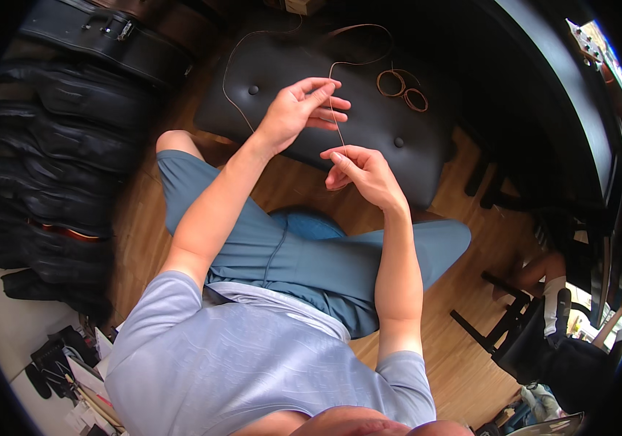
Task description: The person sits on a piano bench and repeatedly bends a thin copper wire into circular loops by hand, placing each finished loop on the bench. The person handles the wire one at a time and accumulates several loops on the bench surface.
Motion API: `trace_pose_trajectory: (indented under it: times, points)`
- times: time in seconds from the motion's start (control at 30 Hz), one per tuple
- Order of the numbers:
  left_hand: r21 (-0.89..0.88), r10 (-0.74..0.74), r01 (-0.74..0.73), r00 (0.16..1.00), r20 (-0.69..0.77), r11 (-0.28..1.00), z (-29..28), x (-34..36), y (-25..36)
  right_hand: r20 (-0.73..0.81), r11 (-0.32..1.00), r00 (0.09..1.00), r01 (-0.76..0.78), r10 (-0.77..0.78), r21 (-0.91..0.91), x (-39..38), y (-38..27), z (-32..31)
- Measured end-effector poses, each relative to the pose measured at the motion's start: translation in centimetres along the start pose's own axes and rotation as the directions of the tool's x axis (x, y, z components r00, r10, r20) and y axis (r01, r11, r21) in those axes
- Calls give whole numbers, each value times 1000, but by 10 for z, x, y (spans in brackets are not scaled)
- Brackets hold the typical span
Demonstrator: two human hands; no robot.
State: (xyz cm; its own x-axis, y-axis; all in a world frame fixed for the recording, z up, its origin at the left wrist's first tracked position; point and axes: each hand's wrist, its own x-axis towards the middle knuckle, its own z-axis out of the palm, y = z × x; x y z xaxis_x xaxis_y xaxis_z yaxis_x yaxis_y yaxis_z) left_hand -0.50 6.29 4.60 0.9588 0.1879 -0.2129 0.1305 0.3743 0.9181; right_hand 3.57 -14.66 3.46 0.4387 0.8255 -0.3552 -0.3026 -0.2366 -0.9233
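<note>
My left hand (302, 112) pinches a thin copper-coloured string (338, 127) between thumb and forefinger, its other fingers loosely extended. Lower and to the right, my right hand (358, 174) pinches the same string, fingers curled, so a short span runs between the two hands. The string loops away across the black tufted cushioned bench (423, 152) in front of me. Two small coils of similar string (392, 94) lie on the bench, to the right of my hands.
Black instrument cases (63, 131) are stacked at the left. A dark piano-like body (572, 109) curves along the right. Another person (558, 341) sits at the lower right by a black chair or stand (492, 320). Assorted clutter (71, 370) lies at the lower left. My bent legs rest beneath my forearms.
</note>
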Motion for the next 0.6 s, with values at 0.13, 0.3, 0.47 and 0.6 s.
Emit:
trace_pose_trajectory:
  times: [0.13, 0.3, 0.47, 0.6]
  points:
    - [41, 15, -14, 1000, -28, 999, -4, 1, 3, -20, 996, 998, 62, -63, -71, -3, -3, 0]
    - [58, 16, -15, 1000, -12, 998, -2, -1, 4, 14, 984, 1000, 30, -28, -177, -2, -5, 1]
    - [58, 24, -23, 999, -23, 998, -7, -2, 3, 19, 967, 1000, -8, 13, -256, 0, -5, 0]
    - [45, 8, -8, 1000, -7, 999, -9, -2, 5, 12, 969, 1000, -13, 16, -248, 0, -2, -5]
